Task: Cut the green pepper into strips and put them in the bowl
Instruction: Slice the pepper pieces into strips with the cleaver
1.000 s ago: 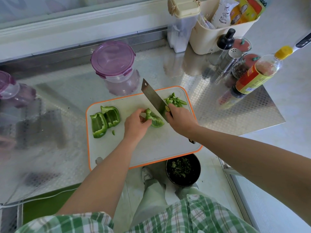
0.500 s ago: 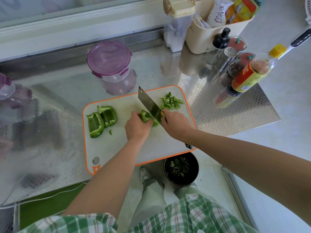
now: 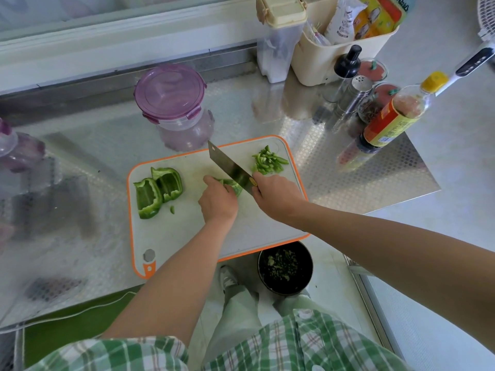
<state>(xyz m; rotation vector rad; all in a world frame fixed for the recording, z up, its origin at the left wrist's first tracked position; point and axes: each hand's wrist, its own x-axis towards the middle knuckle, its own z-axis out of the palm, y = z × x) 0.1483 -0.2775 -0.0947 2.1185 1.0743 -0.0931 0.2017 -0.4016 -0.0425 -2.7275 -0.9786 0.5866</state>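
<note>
Head view: right grip (image 3: 276,195) wraps the cleaver (image 3: 230,167) handle, its blade over the cutting board (image 3: 187,231) middle, while left grip (image 3: 218,200) curls on a green pepper piece (image 3: 235,185) beside the blade. At the board's far right corner lie cut strips (image 3: 269,163); two larger pepper pieces (image 3: 158,190) sit near its left edge.
</note>
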